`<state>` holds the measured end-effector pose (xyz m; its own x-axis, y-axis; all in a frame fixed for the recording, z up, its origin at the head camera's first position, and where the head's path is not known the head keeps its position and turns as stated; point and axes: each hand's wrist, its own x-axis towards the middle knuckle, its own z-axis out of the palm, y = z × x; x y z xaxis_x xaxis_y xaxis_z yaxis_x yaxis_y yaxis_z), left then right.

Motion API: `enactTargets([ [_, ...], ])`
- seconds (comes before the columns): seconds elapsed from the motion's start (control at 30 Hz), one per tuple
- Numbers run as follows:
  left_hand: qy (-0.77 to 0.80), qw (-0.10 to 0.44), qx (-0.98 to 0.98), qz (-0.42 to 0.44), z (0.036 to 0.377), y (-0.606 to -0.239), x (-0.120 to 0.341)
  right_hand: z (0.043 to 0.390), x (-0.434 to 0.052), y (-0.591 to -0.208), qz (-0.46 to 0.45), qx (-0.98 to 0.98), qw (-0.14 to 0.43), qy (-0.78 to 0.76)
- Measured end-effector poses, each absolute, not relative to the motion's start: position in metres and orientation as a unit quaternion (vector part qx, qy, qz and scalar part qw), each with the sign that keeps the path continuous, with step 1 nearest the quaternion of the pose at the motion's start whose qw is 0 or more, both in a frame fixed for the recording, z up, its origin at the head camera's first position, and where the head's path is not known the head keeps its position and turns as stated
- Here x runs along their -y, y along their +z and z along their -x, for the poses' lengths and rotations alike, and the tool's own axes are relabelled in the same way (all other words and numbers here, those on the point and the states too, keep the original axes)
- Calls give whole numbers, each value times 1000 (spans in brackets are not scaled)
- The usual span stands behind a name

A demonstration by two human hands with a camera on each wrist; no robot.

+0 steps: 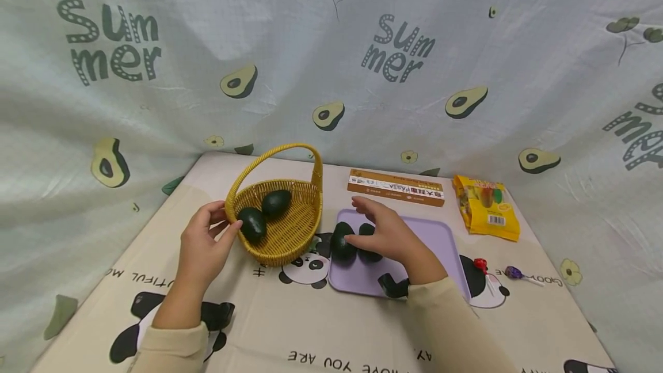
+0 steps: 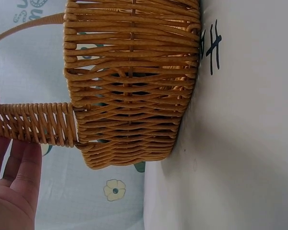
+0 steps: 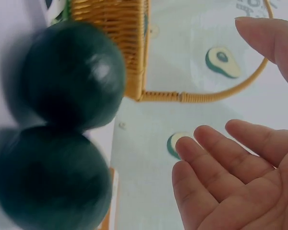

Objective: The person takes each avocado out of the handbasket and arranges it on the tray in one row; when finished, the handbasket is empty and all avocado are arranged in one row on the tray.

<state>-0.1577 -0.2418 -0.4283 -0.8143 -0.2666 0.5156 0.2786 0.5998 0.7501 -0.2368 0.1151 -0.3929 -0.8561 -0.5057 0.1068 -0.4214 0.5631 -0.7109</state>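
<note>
My left hand [image 1: 204,243] rests spread against the rim of the yellow woven wicker basket [image 1: 290,229], steadying it, w/ thumb at the handle base; nothing gripped. Two dark green avocados [image 1: 264,213] already sit inside. My right hand [image 1: 385,232] hovers, fingers spread, over two more dark green avocados on the lilac plastic tray [image 1: 440,235], holding neither yet. I'd say best approach: curl round the nearer avocado [image 1: 342,242] fully, lift clear of its neighbour, keep the basket braced.
</note>
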Motion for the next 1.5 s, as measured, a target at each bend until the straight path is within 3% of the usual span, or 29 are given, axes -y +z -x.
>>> enactTargets([
  [1.5,-424,304,853,4,152,-425,241,282,9,-379,345,-844,182,-368],
])
